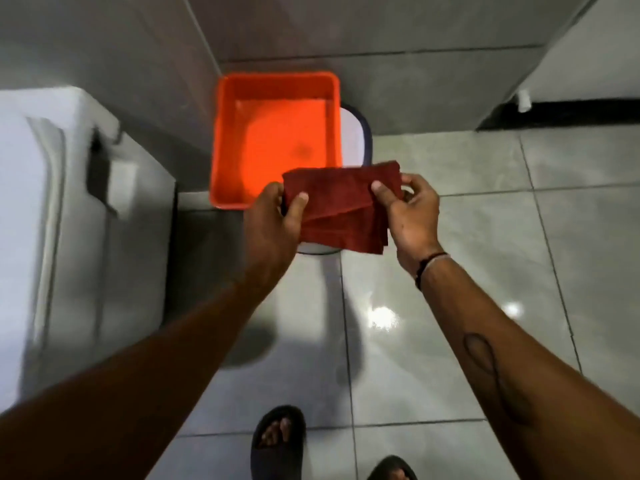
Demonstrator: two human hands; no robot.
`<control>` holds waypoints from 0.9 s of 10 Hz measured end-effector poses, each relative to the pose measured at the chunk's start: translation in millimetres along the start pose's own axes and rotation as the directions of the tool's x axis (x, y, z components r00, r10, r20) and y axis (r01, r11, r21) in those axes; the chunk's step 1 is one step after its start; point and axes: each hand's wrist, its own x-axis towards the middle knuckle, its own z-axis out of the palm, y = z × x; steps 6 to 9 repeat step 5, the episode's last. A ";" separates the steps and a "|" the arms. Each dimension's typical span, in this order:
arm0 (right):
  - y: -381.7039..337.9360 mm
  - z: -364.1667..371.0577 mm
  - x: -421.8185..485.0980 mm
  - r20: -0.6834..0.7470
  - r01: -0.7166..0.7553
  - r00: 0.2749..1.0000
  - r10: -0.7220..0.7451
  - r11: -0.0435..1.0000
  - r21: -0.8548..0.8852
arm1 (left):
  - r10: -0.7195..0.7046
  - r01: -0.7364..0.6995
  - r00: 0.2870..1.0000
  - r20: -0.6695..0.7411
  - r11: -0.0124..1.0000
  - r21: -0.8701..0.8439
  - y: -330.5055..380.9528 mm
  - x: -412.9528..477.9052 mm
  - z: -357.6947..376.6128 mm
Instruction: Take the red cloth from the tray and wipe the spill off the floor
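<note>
The first half looks done: the red cloth [341, 209] is out of the orange tray [277, 136] and held folded in the air just in front of it, above the floor [485, 237]. The left hand [273, 223] pinches its left edge, thumb on top, and the right hand [408, 206] grips the right edge the same way. The tray sits empty on a pale stool [356, 133]. The wiping is all still to do; a glossy wet-looking patch [382, 317] shines on the tiles below, probably the spill.
</note>
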 end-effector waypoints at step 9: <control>-68.3 103.0 10.0 0.199 0.241 0.968 -0.151 0.775 -0.584 | -0.069 0.016 0.993 0.091 0.872 0.489 6.3 81.0 -70.4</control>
